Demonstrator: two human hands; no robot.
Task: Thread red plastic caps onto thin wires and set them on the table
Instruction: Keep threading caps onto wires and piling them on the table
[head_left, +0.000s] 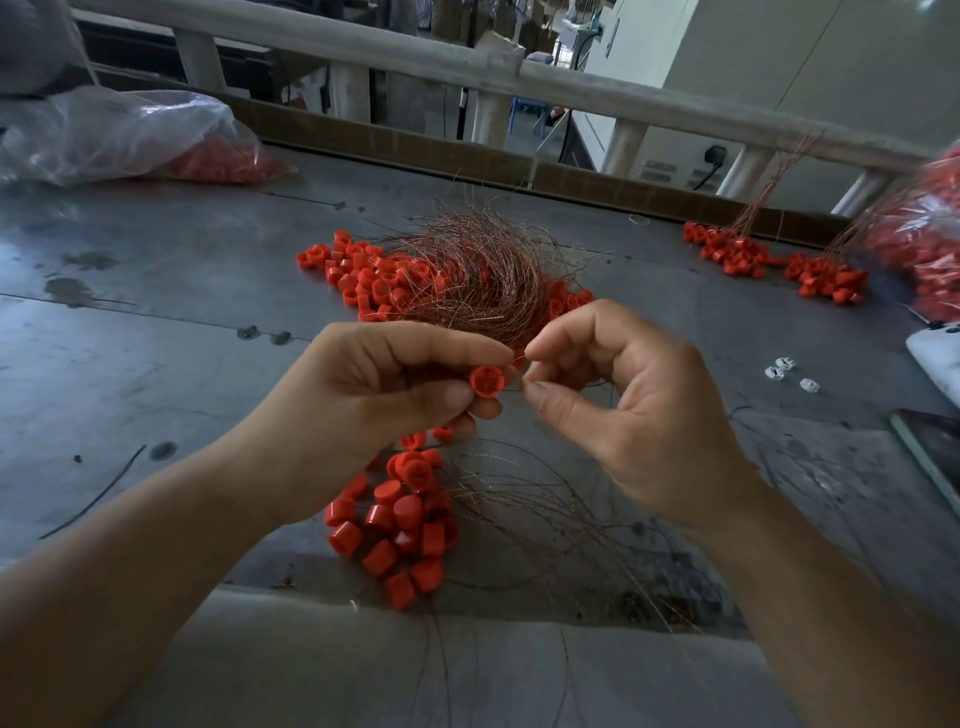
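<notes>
Here left hand (374, 395) pinches red cap (487, 381); right hand (623, 410) pinches a barely visible wire (513, 389).

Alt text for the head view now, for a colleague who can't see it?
The left hand pinches a small round red plastic cap while the right hand pinches a thin wire beside it. Beyond them, loose red caps and a tangle of coppery wires lie on the grey metal table.

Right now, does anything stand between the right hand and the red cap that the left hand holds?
Nothing visible does. The left hand pinches the red cap, and the right hand pinches a thin wire just beside it. Only a small open gap lies between them.
</notes>
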